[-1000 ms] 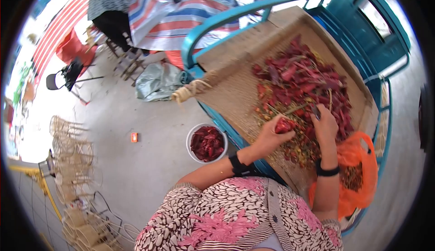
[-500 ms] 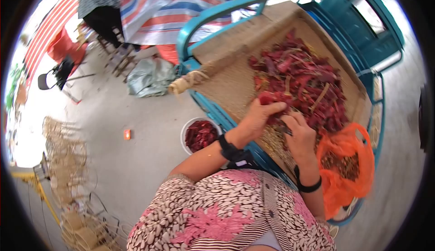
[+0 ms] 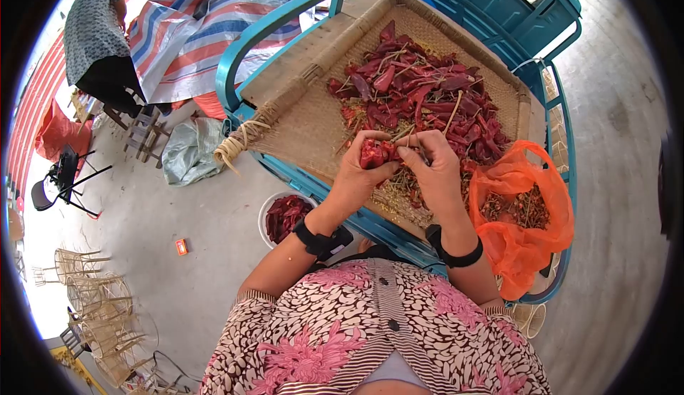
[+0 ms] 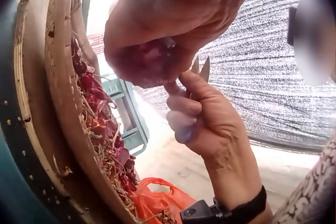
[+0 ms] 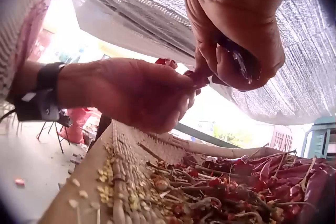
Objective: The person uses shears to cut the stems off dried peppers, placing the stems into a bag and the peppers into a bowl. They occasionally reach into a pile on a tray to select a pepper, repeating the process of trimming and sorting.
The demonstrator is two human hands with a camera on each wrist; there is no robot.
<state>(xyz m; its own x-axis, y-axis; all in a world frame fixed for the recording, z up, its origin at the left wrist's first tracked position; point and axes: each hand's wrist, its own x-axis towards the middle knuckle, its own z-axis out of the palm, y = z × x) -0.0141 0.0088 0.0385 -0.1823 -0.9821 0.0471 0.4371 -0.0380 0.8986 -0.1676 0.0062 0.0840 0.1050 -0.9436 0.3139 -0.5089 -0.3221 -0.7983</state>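
Note:
In the head view my left hand (image 3: 354, 178) grips a bunch of red dried chili peppers (image 3: 375, 154) over the near edge of a woven bamboo tray (image 3: 299, 146). My right hand (image 3: 438, 178) meets it there, thumb and finger at the peppers. A pair of scissors is held in that right hand: two pointed blades (image 4: 205, 69) stick out in the left wrist view, and the dark handle (image 5: 239, 58) lies in the palm in the right wrist view. Behind both hands a heap of dried chilies (image 3: 434, 92) with stems and seeds covers the tray.
An orange plastic bag (image 3: 563, 227) with stem scraps hangs at the tray's right. On the floor to the left stands a white bucket (image 3: 264, 227) of red chilies. The tray rests on a teal cart (image 3: 235, 60). Another person (image 3: 100, 32) stands beside a striped tarp (image 3: 235, 14).
The hands first stood apart over the heap, then came together near the tray's front edge, left hand still holding peppers. The head view has shifted, so the scene slid left.

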